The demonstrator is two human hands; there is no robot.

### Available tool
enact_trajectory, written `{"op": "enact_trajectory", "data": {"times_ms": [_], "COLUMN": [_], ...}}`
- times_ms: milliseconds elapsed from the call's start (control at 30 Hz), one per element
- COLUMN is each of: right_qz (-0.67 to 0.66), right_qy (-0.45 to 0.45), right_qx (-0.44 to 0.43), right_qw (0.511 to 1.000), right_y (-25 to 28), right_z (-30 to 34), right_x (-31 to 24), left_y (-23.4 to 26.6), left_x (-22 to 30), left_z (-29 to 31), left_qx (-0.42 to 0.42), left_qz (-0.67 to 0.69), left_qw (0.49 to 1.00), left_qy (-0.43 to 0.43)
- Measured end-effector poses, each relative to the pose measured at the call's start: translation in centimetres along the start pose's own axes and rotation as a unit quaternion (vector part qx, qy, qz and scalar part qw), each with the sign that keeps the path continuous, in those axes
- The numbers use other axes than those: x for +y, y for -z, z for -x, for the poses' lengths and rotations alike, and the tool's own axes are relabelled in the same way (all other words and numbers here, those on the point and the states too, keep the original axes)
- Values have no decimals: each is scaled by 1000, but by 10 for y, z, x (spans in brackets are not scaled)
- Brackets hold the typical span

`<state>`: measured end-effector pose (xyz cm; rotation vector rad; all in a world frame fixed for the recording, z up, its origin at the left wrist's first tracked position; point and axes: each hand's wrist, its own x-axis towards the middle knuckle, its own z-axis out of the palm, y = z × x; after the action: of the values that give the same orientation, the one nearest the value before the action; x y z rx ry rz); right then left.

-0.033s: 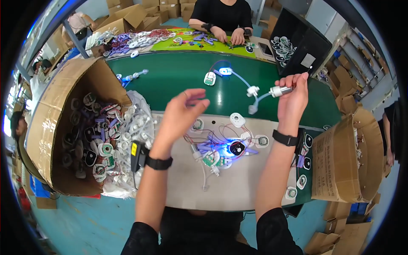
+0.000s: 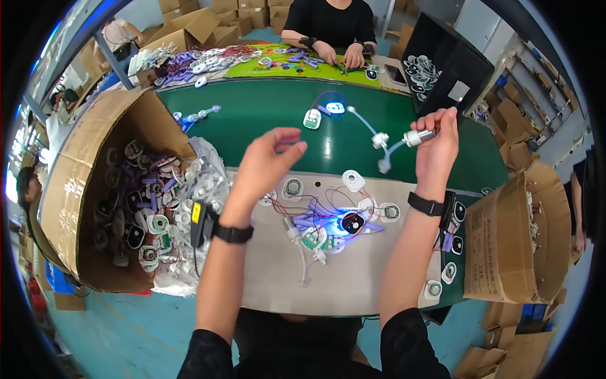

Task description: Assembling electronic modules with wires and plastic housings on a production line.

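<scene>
My right hand (image 2: 437, 139) is raised over the green tabletop, its fingers closed around a small silver cylindrical pump with a white end (image 2: 416, 137). From the pump hangs a clear tube with a white connector (image 2: 380, 140). The tube's free end is close to a blue-lit white oval module (image 2: 335, 108), wired to a round white part with a green circuit board (image 2: 312, 119). My left hand (image 2: 268, 161) hovers empty, fingers apart, above the grey mat's far edge. Below it lies a pile of wired circuit boards and purple cylinders (image 2: 309, 221), with a lit black oval part (image 2: 352, 222).
A cardboard box (image 2: 95, 189) of wired parts and white fittings stands at left; another box (image 2: 505, 240) stands at right. A black bin (image 2: 442, 63) holds oval parts. Across the table, a co-worker's hands (image 2: 341, 55) handle parts on a yellow-green mat (image 2: 278, 68).
The hanging tube and connector have swung slightly right and down, away from the blue-lit module. My left hand has shifted a little left. My right hand keeps its hold on the pump.
</scene>
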<state>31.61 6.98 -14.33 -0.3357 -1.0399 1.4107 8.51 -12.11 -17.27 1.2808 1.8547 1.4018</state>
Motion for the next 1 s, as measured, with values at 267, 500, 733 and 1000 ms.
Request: {"op": "enact_trajectory", "data": {"times_ms": [267,500,733,1000], "right_qz": [307,316,331,357], "right_qy": [31,-31,-20,-88], "right_qx": [21,-40,-133,-161], "right_qw": [951,947,934,916], "right_y": [41,39,27,13], "right_z": [-26,-29,-24,-16], "right_x": [25,30,54,84], "left_y": [-26,-48,-60,-72], "left_x": [-98,-142,-88,-89], "left_z": [-136,-191,-134,-85], "left_qx": [-11,-14,24,82], "left_qz": [-304,-276,110,227], "left_qw": [952,955,986,968], "left_qy": [25,104,120,73]}}
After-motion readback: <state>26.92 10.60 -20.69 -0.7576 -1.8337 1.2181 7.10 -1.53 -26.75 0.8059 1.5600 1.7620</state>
